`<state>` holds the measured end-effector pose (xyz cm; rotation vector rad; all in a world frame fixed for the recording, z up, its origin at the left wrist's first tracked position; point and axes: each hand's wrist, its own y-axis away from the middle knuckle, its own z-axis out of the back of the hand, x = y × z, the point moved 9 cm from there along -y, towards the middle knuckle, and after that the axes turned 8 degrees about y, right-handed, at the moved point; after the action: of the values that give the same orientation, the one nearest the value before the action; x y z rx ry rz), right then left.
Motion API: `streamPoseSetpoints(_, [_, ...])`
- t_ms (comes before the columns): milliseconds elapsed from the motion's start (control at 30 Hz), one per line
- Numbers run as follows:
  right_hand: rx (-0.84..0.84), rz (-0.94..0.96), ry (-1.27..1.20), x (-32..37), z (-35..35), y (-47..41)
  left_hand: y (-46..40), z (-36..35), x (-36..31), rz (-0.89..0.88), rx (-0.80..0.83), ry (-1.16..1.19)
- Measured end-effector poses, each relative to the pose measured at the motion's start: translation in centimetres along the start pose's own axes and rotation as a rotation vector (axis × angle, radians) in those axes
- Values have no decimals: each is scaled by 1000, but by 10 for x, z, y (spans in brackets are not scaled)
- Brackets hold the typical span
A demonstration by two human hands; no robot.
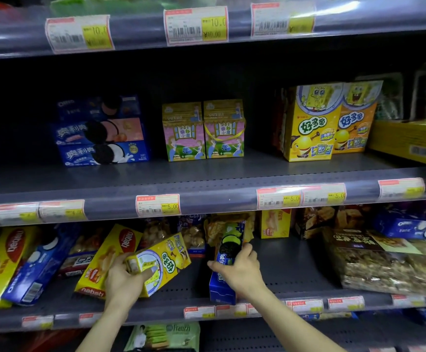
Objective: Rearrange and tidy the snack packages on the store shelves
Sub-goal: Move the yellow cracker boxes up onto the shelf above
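So both hands are working the lower shelf at the bottom of the frame. The left hand is gripping a yellow SpongeBob snack box that's lying tilted, fingers curled round its end, and the right hand is holding a blue Oreo box upright, fingers wrapped over its front. Looks like the sorting step: matching yellow boxes are standing at the centre right of the middle shelf, and an Oreo stack at its centre left, so I'd guess each box is heading up there, squared and facing out. The price tags are too blurry to read, the Oreo box's lower half is hiding behind the hand, and the right-edge packages are cut off.
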<state>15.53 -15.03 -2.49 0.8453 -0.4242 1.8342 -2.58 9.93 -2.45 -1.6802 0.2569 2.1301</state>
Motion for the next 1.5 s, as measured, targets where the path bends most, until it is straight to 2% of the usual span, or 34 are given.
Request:
streamPoseSetpoints(167, [62,-27,-22,-5,-6,-6,-3,3,0,-9,-7,77])
streamPoseSetpoints(400, [18,8,143,-11,9,-6,1,-6,-1,-37,22,145])
streamPoseSetpoints(633, [8,92,121,-20,36,-1,4,-15,-1,-48,60,206])
streamPoseSetpoints(867, [-111,21,130,-86,98,-1,2,-20,-1,-57,71,225])
streamPoseSetpoints(1033, [-134,-16,94,-123,111,1,5,-29,-2,-66,101,220])
streamPoseSetpoints(1233, [-75,25,147,-119,103,-13,7,-29,-3,-61,109,245])
streamPoseSetpoints(1400, [-22,8,99,-121,99,-16,7,-25,0,-39,120,277])
streamPoseSetpoints(1500, [-249,136,241,-96,110,-8,6,-25,1,-24,129,297])
